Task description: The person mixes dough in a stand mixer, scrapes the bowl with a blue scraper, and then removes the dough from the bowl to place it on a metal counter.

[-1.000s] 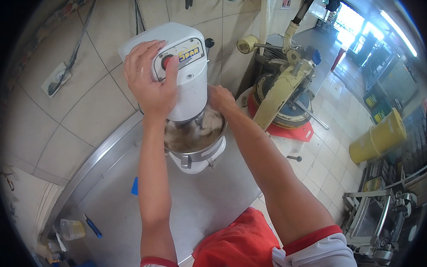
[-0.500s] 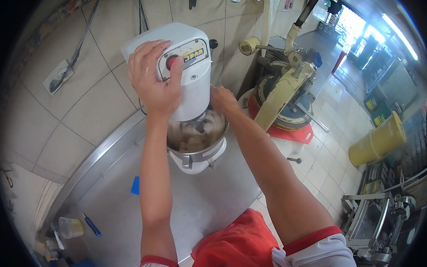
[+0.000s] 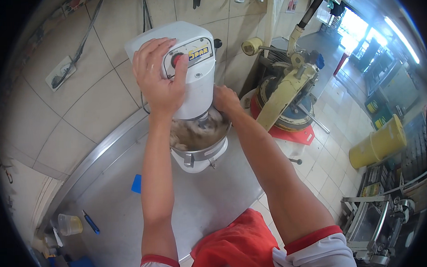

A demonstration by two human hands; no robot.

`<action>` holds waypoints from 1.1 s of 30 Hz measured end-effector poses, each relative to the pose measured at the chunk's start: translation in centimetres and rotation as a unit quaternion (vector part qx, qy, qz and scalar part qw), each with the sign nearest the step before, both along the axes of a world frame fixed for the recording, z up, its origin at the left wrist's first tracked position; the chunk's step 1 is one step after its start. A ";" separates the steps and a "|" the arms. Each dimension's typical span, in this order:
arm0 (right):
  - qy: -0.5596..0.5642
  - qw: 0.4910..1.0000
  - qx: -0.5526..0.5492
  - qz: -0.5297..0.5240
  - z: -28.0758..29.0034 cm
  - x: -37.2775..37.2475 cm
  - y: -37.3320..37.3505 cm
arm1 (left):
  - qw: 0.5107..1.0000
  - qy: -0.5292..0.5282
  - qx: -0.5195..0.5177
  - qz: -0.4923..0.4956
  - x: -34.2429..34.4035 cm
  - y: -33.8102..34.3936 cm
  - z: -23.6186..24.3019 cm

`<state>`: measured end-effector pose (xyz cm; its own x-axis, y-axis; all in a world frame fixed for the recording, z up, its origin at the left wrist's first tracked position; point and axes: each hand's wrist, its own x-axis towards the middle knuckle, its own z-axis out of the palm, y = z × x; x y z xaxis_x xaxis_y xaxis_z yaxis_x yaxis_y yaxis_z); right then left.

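A white stand mixer (image 3: 203, 89) stands on the metal table, by the tiled wall. My left hand (image 3: 159, 79) grips the left and front of its head, thumb beside the red knob (image 3: 176, 60). At the right side of the mixer, just over the bowl's rim, is my right hand (image 3: 227, 99). Its fingers are curled, and the mixer hides their tips and whatever they hold. Below the head sits the steel mixing bowl (image 3: 209, 152). Inside it, a pale brownish mixture (image 3: 190, 135) is blurred by motion around the turning beater (image 3: 205, 121).
On the metal table (image 3: 201, 200) lie a blue scraper (image 3: 136, 183), a blue-handled cutter (image 3: 91, 222) and a clear cup (image 3: 70, 224) with yellowish contents. A large cream-coloured machine (image 3: 287, 95) stands to the right. Farther right is a yellow bin (image 3: 377, 142) on the tiled floor.
The mixture in the bowl has turned and looks more smeared. Both hands keep their places on the mixer. The whole view has shifted slightly.
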<state>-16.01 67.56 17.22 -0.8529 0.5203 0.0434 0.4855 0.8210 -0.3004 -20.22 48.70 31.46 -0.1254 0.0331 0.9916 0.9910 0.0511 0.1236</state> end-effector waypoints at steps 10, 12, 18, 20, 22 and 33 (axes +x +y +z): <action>0.004 1.000 0.002 -0.003 0.0 0.3 0.1 | 1.000 -0.003 -0.006 -0.005 0.1 0.1 -0.1; 0.007 1.000 -0.003 -0.003 0.4 0.3 -0.3 | 1.000 -0.001 0.012 -0.006 -0.3 0.3 -0.1; 0.001 1.000 0.010 0.004 0.0 0.0 0.3 | 0.999 -0.005 0.025 -0.021 -0.3 0.5 -0.2; 0.004 1.000 0.007 -0.001 -0.2 0.1 0.4 | 1.000 -0.004 0.009 -0.017 0.1 0.3 -0.3; 0.014 1.000 -0.007 -0.007 0.2 0.2 0.1 | 1.000 -0.007 -0.008 0.001 0.2 0.1 0.0; 0.004 1.000 0.013 0.007 0.1 0.3 -0.1 | 1.000 -0.009 0.007 -0.021 0.0 0.1 -0.3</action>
<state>-15.68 67.50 17.31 -0.8592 0.5076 0.0641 0.4723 0.8351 -0.2820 -20.25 48.83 31.20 -0.1418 0.0247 0.9896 0.9899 0.0086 0.1416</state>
